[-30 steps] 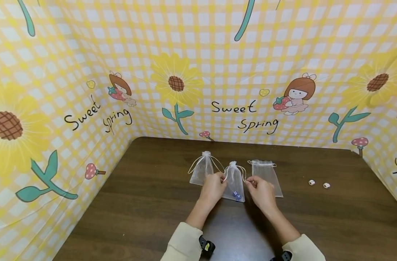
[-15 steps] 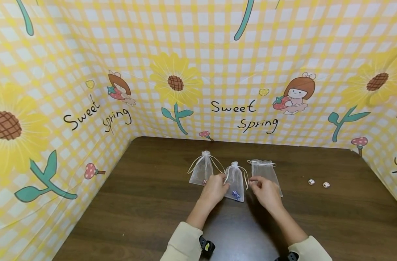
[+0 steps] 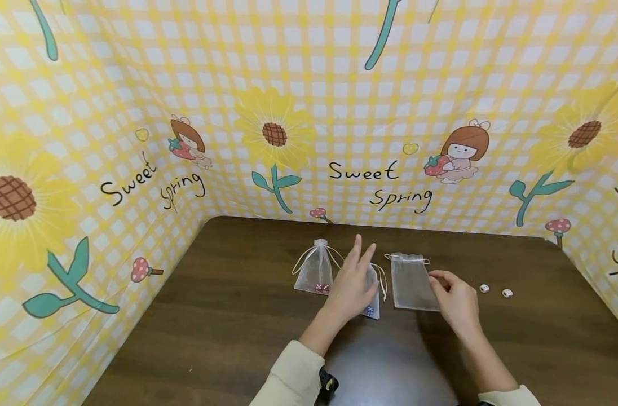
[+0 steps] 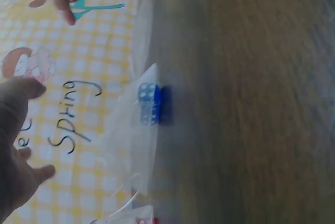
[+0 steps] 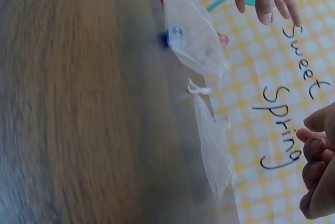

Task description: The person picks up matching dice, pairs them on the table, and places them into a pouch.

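Both sets of fingers [image 3: 358, 247] without visible hold: right hand [image 3: 457, 303] loosely curled, left hand [image 3: 348, 286] spread over blue-dice pouch [image 3: 374, 293]; right nearer to flat pouch [image 3: 410, 285], lying just left of those fingertips, contact uncertain; long axis running away from body, drawstring [image 3: 415, 260] at far end; white dice [image 3: 484, 288] farther right on dark table [image 3: 238, 316].

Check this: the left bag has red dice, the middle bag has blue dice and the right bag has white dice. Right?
Not quite: the head view shows the white dice on the table, not in the right bag. The rest is right.
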Motion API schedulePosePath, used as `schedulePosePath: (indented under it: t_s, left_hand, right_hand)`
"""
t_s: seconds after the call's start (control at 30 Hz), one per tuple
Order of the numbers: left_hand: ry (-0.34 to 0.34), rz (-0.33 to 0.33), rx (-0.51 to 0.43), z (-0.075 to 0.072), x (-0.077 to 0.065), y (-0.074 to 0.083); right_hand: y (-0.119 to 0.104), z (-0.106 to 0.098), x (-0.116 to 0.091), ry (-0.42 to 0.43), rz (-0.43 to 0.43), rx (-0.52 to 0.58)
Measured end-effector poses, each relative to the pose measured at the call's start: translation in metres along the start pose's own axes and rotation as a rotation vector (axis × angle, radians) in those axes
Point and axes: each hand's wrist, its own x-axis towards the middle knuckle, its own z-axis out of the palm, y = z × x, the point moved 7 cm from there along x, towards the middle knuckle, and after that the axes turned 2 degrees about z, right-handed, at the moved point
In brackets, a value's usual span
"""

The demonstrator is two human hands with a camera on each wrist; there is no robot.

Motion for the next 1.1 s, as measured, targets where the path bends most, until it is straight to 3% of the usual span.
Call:
schedulePosePath:
  t_s: [0.1,0.3,0.53,0.67,0.9,1.1]
  left_hand:
    - [-0.094,0.056,-0.001,0.014,0.005,0.008]
    - [-0.261,0.106,-0.046,0.044,0.016,0.029]
    - [-0.380,0.074,-0.049,0.075,0.023,0.037]
    - [-0.428,0.055,-0.005,0.090,0.020,0.036]
    - [-0.537,0.049,0.163,0.108,0.012,0.041]
    - [-0.612,0.015,0.217,0.115,0.008,0.042]
  right_hand:
    - [0.005,-0.008,0.000,0.034,0.005,-0.003]
    - [0.016,-0.018,0.000,0.047,0.042,-0.014]
    - [0.029,-0.027,-0.001,0.074,0.075,-0.035]
    - [0.040,-0.033,-0.002,0.068,0.122,-0.040]
    - [0.065,-0.049,0.003,0.069,0.131,-0.103]
    - [0.104,-0.067,0.016,-0.014,0.204,-0.286]
